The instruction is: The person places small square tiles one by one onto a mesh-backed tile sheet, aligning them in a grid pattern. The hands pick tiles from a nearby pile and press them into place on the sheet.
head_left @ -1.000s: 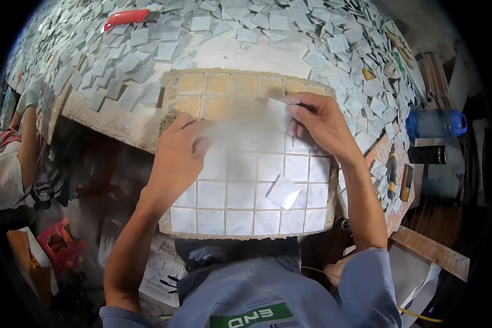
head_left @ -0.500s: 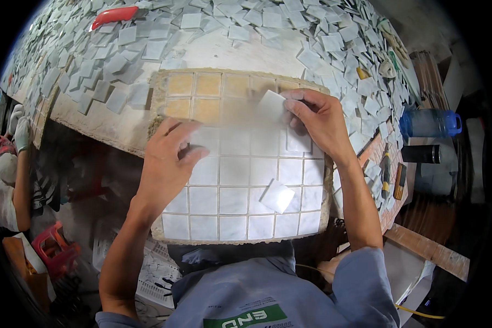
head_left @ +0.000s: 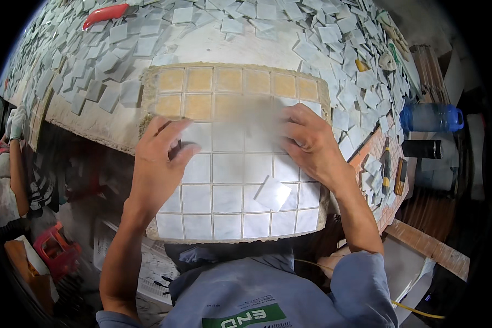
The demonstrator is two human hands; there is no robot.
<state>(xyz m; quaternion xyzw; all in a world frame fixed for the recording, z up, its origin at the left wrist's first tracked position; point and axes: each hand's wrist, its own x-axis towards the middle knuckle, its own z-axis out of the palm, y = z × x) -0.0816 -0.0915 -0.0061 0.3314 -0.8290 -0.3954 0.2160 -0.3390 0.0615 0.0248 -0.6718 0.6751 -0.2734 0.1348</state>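
Note:
A square grid board (head_left: 327, 87) with a rough, sandy rim lies in front of me. White square tiles (head_left: 227, 197) sit in its lower rows, while yellowish cells (head_left: 228, 80) show at the far side. One loose white tile (head_left: 273, 193) lies askew on top of the laid tiles, right of the middle. My left hand (head_left: 161, 153) rests over the board's left side, thumb and fingers apart, holding nothing. Over the right side, my right hand (head_left: 311, 142) has its fingers bent together. A hazy smear across the picture's middle hides their tips and anything in them.
Heaps of loose pale tiles (head_left: 115, 63) cover the table beyond, with a red-handled tool (head_left: 105, 15) on them. At the right are a blue water bottle (head_left: 432, 117), a black cylinder (head_left: 422, 148) and a yellow-and-black tool (head_left: 386, 169). Another person's gloved hand (head_left: 16, 123) is at far left.
My right hand has lowered toward me and turned over the board's right side. The tile it pinched no longer shows in its fingers. The view has shifted slightly; my left hand keeps its pose.

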